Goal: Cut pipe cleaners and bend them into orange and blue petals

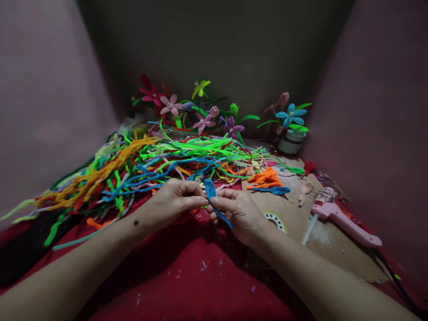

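Between my two hands is a blue pipe cleaner, bent into a narrow petal-shaped loop with a tail pointing down to the right. My left hand pinches it at the base of the loop with thumb and forefinger. My right hand grips it from the other side, thumb on top, the tail passing under the thumb. Fingertips of both hands nearly meet. Just right of them on a board lie an orange bundle of shaped pipe cleaners and a finished-looking blue petal piece.
A large heap of coloured pipe cleaners spreads behind my hands. Pipe-cleaner flowers stand at the back, one blue flower by a jar. A pink glue gun and tape roll lie on the board. Scraps dot the red cloth.
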`<state>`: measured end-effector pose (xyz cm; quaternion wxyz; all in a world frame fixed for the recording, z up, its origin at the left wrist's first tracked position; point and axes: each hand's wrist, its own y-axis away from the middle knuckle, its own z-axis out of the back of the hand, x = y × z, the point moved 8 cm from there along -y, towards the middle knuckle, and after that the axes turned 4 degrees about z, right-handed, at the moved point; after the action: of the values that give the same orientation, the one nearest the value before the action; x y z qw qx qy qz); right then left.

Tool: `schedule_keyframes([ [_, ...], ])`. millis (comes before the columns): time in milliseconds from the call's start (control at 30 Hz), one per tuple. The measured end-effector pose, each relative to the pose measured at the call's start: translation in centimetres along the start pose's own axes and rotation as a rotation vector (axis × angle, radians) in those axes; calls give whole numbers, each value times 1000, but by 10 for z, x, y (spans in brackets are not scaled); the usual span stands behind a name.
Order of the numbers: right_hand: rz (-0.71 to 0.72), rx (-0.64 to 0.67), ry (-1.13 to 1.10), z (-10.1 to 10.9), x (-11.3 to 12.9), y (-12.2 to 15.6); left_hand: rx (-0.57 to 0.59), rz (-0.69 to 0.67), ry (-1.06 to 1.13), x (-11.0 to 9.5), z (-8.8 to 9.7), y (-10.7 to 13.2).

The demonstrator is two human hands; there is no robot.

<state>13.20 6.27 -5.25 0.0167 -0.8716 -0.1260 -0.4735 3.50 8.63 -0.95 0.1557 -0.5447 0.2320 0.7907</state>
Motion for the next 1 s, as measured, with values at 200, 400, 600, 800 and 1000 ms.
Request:
schedule_keyframes([
  [200,32,-35,11,1,-2,-1,110,-50,64,-4,-16,2],
  [400,31,-57,26,-1,-2,2,178,-10,176,-10,-22,3],
  [600,45,-60,75,-2,-2,3,198,40,231,-4,-22,1],
  [800,69,-91,177,2,3,4,65,-49,-10,-5,-2,-3],
  [1000,58,-69,240,-1,4,8,-153,-51,-82,-5,14,0],
])
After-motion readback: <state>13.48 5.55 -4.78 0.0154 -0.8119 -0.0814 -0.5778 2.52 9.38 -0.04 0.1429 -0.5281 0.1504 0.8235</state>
